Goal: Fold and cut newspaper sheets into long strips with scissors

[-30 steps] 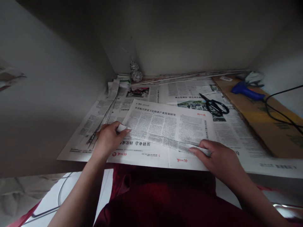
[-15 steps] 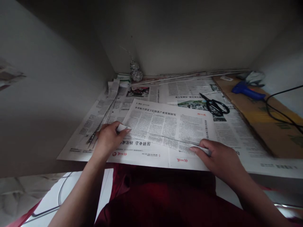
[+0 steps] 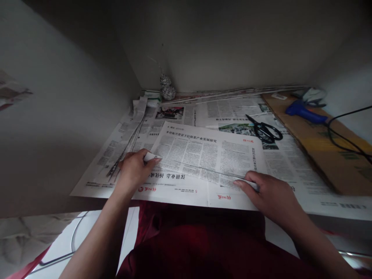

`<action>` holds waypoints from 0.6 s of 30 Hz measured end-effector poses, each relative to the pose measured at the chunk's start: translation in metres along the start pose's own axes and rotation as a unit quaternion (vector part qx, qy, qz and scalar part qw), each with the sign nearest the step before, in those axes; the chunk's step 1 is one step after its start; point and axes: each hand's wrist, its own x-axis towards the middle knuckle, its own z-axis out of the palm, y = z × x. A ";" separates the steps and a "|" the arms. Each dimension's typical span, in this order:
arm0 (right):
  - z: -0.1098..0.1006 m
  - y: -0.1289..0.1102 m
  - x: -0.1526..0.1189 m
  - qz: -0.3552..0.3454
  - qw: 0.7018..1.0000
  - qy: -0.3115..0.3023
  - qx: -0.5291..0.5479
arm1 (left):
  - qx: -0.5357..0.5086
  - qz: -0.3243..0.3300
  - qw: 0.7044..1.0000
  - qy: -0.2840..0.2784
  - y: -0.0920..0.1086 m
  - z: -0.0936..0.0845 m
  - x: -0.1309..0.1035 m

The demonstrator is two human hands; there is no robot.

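Almost nothing is shifting since the earlier frames: both hands are holding their places, and only the view is drifting very slightly. Left hand (image 3: 133,166) and right hand (image 3: 270,193) are pinching opposite ends of the near edge of a printed newspaper sheet (image 3: 200,151), each thumb pressing toward the fingers. Between them the edge is forming a narrow band running slantwise across the sheet; whether it is folding flat or rolling cannot be told. The sheet is lying over a wider newspaper layer (image 3: 95,182), centrally before the person. Beyond its far right corner, black scissors (image 3: 257,126) are resting unused; further right, a blue tool (image 3: 305,112) with a black cable (image 3: 343,149) is lying on a cardboard panel (image 3: 328,162). Thin pale sticks (image 3: 232,94) are running along the back. Judging from the grip, the step in hand appears to be turning the edge over, and the next move would be calling for even tension from both thumbs, keeping the band straight.
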 end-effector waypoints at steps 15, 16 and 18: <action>-0.002 -0.001 0.002 0.002 1.000 -0.010 -0.001 | 0.056 -0.002 0.998 -0.007 0.004 -0.001 0.000; -0.002 0.000 0.001 0.001 1.000 -0.010 -0.001 | 0.054 -0.004 0.999 -0.006 0.003 0.000 0.000; -0.002 -0.001 0.001 0.002 1.000 -0.009 -0.001 | 0.049 -0.009 0.999 -0.005 0.003 0.001 0.000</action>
